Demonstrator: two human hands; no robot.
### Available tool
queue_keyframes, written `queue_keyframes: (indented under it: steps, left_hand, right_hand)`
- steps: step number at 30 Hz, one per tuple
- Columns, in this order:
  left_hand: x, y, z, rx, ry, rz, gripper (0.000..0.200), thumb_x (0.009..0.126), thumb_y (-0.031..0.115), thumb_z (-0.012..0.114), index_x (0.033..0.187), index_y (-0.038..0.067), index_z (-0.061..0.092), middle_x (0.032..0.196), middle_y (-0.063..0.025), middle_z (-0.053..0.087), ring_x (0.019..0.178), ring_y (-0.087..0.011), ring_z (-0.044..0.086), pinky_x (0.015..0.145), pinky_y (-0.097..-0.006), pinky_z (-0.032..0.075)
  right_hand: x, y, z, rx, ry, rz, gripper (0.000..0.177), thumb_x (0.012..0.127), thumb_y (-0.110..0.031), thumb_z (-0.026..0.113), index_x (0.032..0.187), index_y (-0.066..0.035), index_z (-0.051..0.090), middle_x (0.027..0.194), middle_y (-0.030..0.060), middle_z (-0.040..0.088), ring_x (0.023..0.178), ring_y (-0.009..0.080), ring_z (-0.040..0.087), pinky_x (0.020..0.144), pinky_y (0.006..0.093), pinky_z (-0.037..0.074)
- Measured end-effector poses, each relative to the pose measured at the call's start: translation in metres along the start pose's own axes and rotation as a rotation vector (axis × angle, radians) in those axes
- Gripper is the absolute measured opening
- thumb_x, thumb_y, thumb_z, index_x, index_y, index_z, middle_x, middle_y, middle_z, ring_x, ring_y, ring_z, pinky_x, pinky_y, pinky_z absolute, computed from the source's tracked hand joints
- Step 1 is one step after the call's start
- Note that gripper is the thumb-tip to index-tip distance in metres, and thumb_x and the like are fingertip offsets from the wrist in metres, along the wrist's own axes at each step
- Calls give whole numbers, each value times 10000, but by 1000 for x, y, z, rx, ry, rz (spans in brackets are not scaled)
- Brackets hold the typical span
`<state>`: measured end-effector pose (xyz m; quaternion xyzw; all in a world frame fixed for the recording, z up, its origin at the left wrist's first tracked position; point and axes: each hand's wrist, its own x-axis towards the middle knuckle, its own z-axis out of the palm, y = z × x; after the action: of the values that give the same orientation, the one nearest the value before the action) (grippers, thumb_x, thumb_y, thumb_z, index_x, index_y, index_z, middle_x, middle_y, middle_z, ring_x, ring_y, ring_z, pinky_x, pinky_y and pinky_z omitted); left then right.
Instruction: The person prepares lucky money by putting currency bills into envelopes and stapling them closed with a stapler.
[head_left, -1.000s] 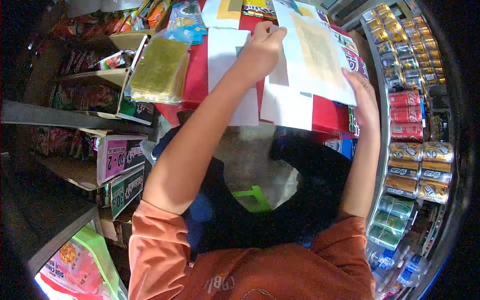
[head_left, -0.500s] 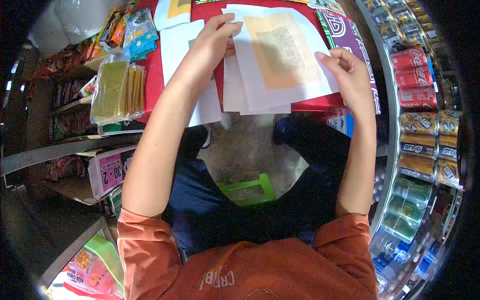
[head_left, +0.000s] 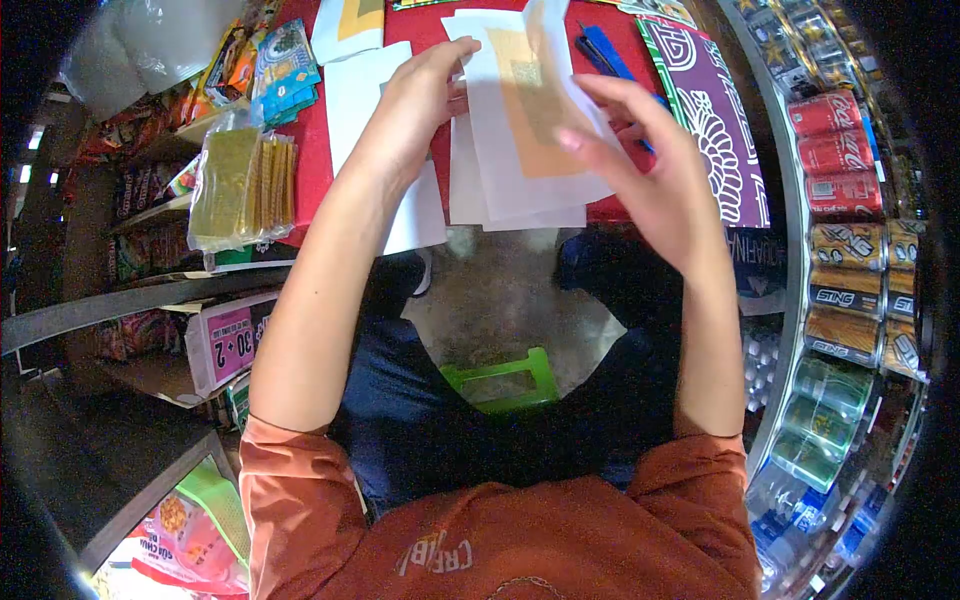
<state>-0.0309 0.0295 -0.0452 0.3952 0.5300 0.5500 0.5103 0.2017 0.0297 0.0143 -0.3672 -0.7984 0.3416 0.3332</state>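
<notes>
A white sheet of joss paper with an orange rectangle and a dull speckled patch lies over other white sheets on a red-covered table. Its right side is lifted and curls over toward the left. My left hand is closed at the sheet's left edge, fingers bent against it. The raised right edge passes between the thumb and fingers of my right hand, which is slightly blurred. Under my left wrist lies another white sheet. A dark blue stapler-like tool lies beyond my right hand, partly hidden.
Plastic-wrapped yellowish-green packs stand at the table's left edge. A purple patterned package lies at the right. Shelved drink cans line the right side. A green plastic stool shows on the floor between my legs.
My right hand has moved left and inward, bringing the sheet's right side up and over. The blue tool behind it has come into view. My left hand stays nearly in place.
</notes>
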Motion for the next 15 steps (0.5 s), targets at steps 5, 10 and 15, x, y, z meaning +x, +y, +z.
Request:
queue_keyframes:
  steps: [5,10,15]
  left_hand:
    - [2,-2,-2,-54,19,-28,577,1011,442,488,1402,21,539,1379,-136,576,1209,-238,558,1078,-366,377]
    - [-6,10,7,-14,59,8,587,997,477,531,1361,19,572,1284,-107,650,1125,-204,607,1021,-352,419]
    - [-2,9,9,-135,128,66,394,986,375,599,1169,40,697,999,-24,697,866,-101,613,828,-285,465]
  right_hand:
    - [0,11,12,-188,-72,-263,622,818,-426,805,1234,-5,615,1193,210,641,1109,373,620,964,432,478]
    - [-3,9,17,-139,-111,-334,611,819,-419,808,1235,-16,612,1214,200,633,1119,364,619,961,431,480]
    - [-3,0,8,-87,-208,-228,580,841,-306,797,1315,-31,606,1319,154,589,1270,282,544,1100,383,390]
